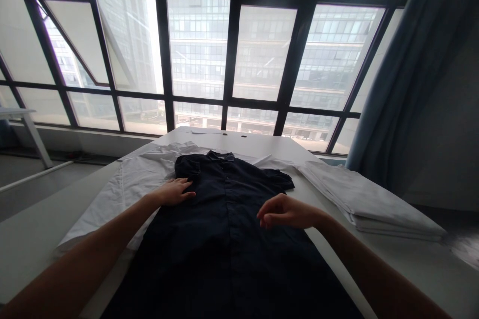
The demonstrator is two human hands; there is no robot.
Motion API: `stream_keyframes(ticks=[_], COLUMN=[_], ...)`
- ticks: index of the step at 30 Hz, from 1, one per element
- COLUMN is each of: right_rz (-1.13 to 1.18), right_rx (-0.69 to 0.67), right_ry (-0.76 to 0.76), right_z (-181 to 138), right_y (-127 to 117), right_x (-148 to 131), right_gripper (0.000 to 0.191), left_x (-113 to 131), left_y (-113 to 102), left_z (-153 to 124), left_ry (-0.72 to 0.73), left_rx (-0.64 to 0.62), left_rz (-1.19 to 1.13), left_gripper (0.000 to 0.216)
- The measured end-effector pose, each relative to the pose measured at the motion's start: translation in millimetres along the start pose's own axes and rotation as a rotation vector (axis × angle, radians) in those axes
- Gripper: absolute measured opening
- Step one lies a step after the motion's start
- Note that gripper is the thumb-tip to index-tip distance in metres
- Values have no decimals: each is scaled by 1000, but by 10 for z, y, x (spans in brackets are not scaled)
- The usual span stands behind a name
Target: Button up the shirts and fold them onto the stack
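Currently | navy short-sleeved shirt [228, 219] at 6 o'clock: spread face-up, unfolded; smoothing seemingly remains | hands apart: left hand [174, 193], 8 o'clock, flat on its edge; right hand [286, 211], 5 o'clock, curled, grip unclear

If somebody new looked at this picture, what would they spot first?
Probably the dark shirt, spread out in the middle on the white table, collar toward the windows. The left hand lies at one edge of it, and the right hand, fingers curled, is over the other side. Next might come those big bright windows across the top, with a blue curtain at the right.
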State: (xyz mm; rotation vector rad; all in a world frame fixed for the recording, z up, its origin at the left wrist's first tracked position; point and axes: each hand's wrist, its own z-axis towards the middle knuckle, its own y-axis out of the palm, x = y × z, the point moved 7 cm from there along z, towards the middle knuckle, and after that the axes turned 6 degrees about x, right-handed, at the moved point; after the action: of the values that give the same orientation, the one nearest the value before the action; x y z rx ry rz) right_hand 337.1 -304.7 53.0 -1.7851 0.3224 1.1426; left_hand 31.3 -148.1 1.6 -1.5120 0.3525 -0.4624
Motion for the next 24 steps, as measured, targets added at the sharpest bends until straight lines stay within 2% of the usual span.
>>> stream_keyframes(ticks=[2, 3, 4, 7, 10, 11, 13, 15, 16, 18, 20, 22, 24], right_rz=[-328, -440, -506, -557, -573, -579, -586, -568, -546, -524, -583, -692, -744], right_rx=[298, 369, 397, 372, 347, 342, 337, 314, 312, 391, 573, 722, 728], right_ry=[9, 16, 27, 78, 104, 104, 95, 65, 44, 18, 38, 110, 217], right_z=[92, 123, 151, 201, 201, 199, 200, 212, 220, 219, 173, 99, 59], right_y=[-259, -328, -367, -405, -388, -369, -324, -280, -280, -381, -603, -831, -985], right_x=[258, 379, 496, 741, 732, 686, 573, 481, 458, 489, 632, 873, 1177], right_gripper=[50, 52, 57, 70, 72, 71, 70, 65, 61, 49, 39, 36, 41], left_x=[-15, -36, -69, -288, -653, -771, -953, -1043, -1063, -1069, -1018, -899, -720], left_y=[-36, -74, -126, -370, -621, -644, -577, -464, -434, -460, -545, -622, -633], left_z=[20, 28, 31, -9, -139, -174, -209, -230, -239, -249, -248, -230, -186], left_ry=[-14, -28, -49, -184, -426, -496, -588, -637, -655, -680, -661, -578, -431], left_rx=[57, 100, 150, 327, 462, 437, 276, 109, 75, 116, 224, 331, 382], left_rz=[10, 14, 18, 41, 73, 66, 20, -19, -14, 56, 169, 257, 241], left_gripper=[76, 75, 73, 70, 66, 63, 59, 55, 53, 52, 52, 50, 48])
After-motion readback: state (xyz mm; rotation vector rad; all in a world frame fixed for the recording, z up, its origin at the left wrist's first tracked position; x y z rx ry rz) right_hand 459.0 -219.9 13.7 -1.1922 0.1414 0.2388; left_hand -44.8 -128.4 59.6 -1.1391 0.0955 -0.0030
